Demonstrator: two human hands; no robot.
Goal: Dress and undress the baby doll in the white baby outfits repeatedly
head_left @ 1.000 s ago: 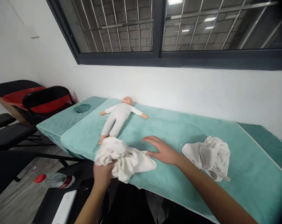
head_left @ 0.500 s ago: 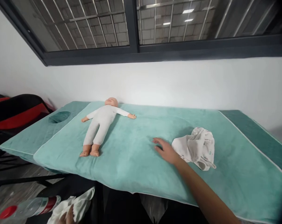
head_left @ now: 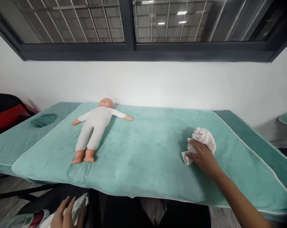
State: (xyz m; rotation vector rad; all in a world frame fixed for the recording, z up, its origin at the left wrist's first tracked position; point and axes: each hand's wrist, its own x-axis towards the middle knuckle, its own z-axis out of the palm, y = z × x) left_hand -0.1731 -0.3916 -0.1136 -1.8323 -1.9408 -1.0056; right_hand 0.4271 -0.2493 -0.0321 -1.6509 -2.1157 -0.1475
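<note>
My right hand point(head_left: 203, 156) is on the right part of the green-covered bed point(head_left: 143, 152), its fingers closed on a crumpled white cloth point(head_left: 204, 136). The cloth is bunched, with one corner sticking out below my thumb. At the lower left, my left hand point(head_left: 66, 215) has its fingers stretched and apart, over another pale cloth point(head_left: 79, 202) on a black chair seat. Part of this hand is cut off by the lower edge. A baby doll point(head_left: 95, 126) in a white bodysuit lies on its back on the left half of the bed, arms spread, apart from both hands.
A plastic bottle point(head_left: 26, 219) lies beside my left hand. The black seat point(head_left: 55, 198) stands before the bed. A face hole point(head_left: 43, 120) shows at the bed's left end, near a red and black chair point(head_left: 7, 115). A white wall and barred window rise behind.
My right hand has moved right onto the white cloth and bunched it up. My left hand's fingers have spread over the pale cloth on the seat. The view has shifted slightly right.
</note>
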